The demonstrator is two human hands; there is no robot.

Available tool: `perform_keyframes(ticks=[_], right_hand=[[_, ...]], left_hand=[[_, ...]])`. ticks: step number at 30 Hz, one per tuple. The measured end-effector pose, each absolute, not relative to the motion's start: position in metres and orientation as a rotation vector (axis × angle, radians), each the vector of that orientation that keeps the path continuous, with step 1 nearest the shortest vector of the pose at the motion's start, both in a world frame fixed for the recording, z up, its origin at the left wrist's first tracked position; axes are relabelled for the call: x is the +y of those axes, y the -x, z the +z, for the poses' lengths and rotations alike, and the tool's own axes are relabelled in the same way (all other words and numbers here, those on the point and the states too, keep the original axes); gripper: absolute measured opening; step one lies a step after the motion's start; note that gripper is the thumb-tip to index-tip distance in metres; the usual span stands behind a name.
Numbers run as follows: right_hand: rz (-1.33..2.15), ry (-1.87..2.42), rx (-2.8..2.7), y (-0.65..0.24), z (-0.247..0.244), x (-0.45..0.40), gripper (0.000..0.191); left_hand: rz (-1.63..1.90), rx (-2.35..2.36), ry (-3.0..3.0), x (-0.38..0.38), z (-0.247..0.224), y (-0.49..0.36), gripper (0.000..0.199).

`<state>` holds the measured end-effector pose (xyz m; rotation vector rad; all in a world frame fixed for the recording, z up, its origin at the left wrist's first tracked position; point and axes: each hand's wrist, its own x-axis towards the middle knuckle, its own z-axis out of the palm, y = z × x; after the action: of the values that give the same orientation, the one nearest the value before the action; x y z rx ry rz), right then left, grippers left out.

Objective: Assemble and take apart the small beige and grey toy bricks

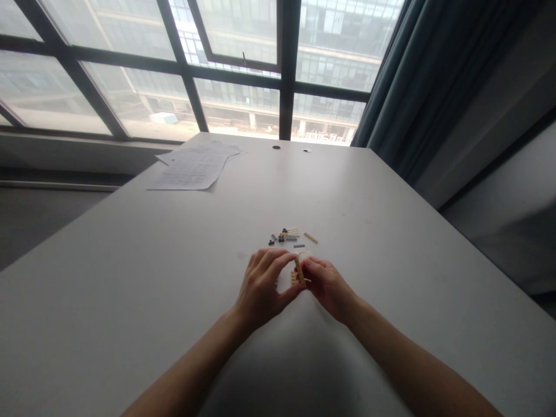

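My left hand (263, 286) pinches a long tan building brick (300, 271) between its thumb and fingertips, above the table. On the brick's other side, the curled fingers of my right hand (326, 285) meet it too; what else they may hold is hidden. Another tan studded piece (293, 277) shows between the hands, partly covered. Just beyond lies a loose group of small grey, black and tan building pieces (290, 237). A narrow tan strip (311, 237) rests to the group's right, and a short grey strip (299, 246) is nearer the fingers.
The white table (174, 278) runs forward to a large window. Printed papers (195, 168) lie overlapping at its far left. Two round cable holes, one dark (276, 147), are near the far edge. A blue-grey curtain (403, 98) hangs at the right.
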<state>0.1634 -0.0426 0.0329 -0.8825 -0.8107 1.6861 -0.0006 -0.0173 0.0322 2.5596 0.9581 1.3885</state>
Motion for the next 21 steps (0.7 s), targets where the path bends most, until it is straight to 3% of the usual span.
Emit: perform_keyframes(ticks=[9,15,21], right_hand=[[1.474,0.976,-0.955,-0.165,0.031,-0.042,0.02],[1.367,1.066,-0.899,-0.166,0.027,-0.039,0.028],[1.304,1.188,-0.994,-0.18,0.025,-0.033,0.037]], left_hand=[[1.348,1.012,-2.601,-0.016,0.029,0.0,0.036],[1.298,1.037,-2.616,-0.014,0.025,0.003,0.041],[1.031,1.075,-2.751,-0.009,0.023,0.007,0.024]])
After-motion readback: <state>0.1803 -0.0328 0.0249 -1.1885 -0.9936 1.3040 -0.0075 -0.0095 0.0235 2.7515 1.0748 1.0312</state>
